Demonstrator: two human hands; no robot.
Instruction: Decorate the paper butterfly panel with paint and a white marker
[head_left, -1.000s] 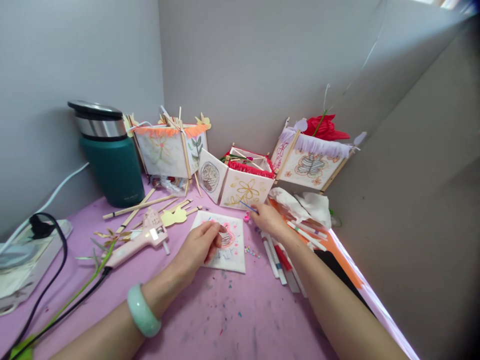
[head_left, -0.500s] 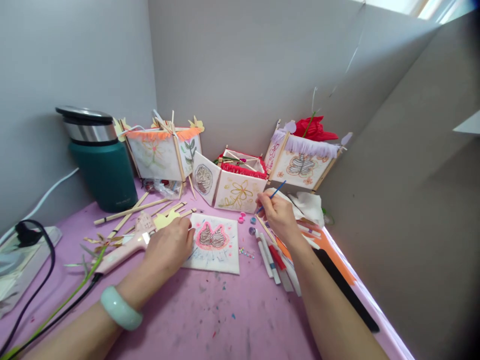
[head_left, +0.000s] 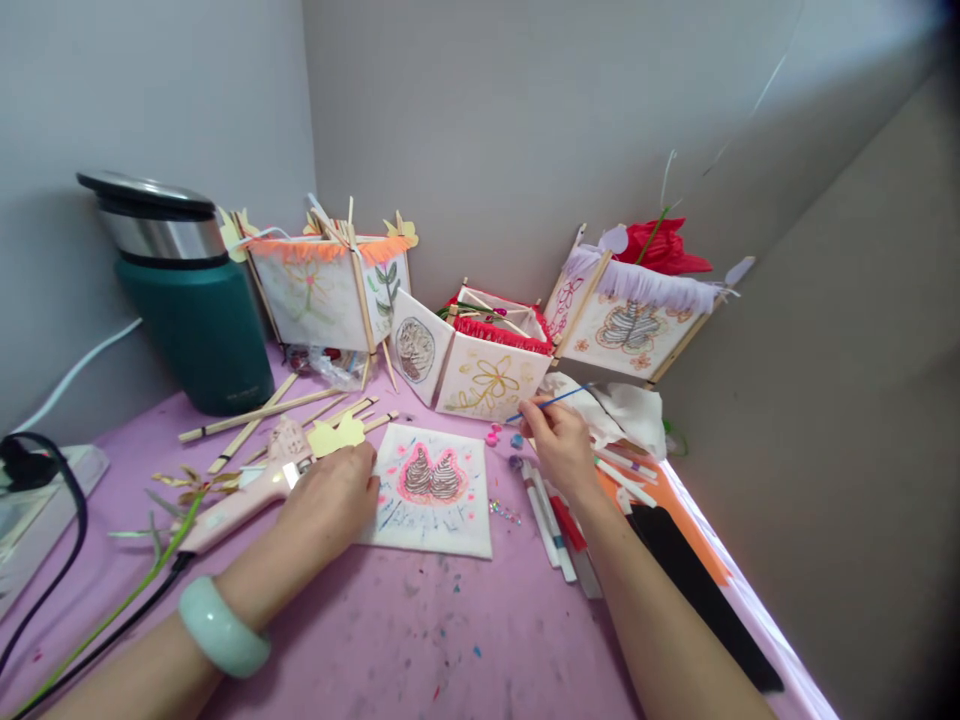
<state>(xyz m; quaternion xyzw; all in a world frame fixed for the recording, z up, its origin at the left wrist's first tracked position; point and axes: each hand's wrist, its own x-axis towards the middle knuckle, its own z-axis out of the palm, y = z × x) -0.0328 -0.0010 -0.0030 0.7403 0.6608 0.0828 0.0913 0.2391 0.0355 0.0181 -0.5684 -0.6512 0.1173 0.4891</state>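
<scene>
My right hand is closed in a pinch on a thin blue paintbrush. The brush slants, its lower end pointing left, just above a small blue paint pot and a pink paint pot. A white square panel lies flat on the table, painted with two brown striped shapes ringed in pink, with pink dots and blue strokes around them. At the panel's left edge my left hand has its fingers curled, with the fingertips partly hidden.
Several markers lie beside my right forearm, near a black flat piece. A pink glue gun and wooden sticks are left. Behind stand decorated lanterns and a green tumbler. Small beads lie right of the panel.
The paintbrush has tipped to a flatter slant in my right hand, its lower end still by the paint pots. The view has shifted slightly; my left hand stays at the panel's edge.
</scene>
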